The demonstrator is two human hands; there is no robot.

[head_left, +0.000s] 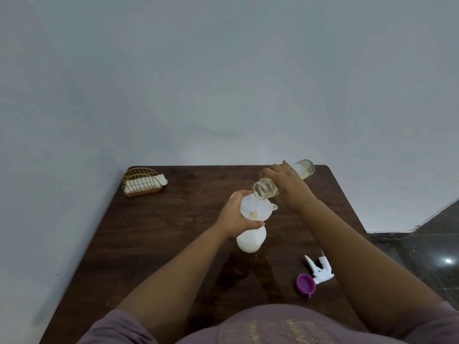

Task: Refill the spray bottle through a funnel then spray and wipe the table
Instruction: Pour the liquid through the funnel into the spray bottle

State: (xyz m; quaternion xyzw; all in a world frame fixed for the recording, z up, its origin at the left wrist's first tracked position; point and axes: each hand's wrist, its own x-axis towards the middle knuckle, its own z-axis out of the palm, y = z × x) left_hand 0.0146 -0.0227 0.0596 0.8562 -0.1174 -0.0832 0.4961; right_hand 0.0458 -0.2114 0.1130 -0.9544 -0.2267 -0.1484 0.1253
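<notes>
A white spray bottle (250,240) stands upright mid-table with its head off. A translucent white funnel (255,209) sits in its neck. My left hand (234,216) grips the bottle's neck just under the funnel. My right hand (288,187) holds a clear bottle (267,189) of pale yellow liquid, tilted with its open mouth over the funnel's rim. Some liquid shows in the funnel's bottom. The white trigger spray head (320,269) lies on the table to the right, apart from the bottle.
A purple cap (306,283) lies beside the spray head. A gold wire holder with white napkins (142,182) stands at the table's far left corner. The dark wooden table (154,234) meets the wall at the back and left. Dark floor lies to the right.
</notes>
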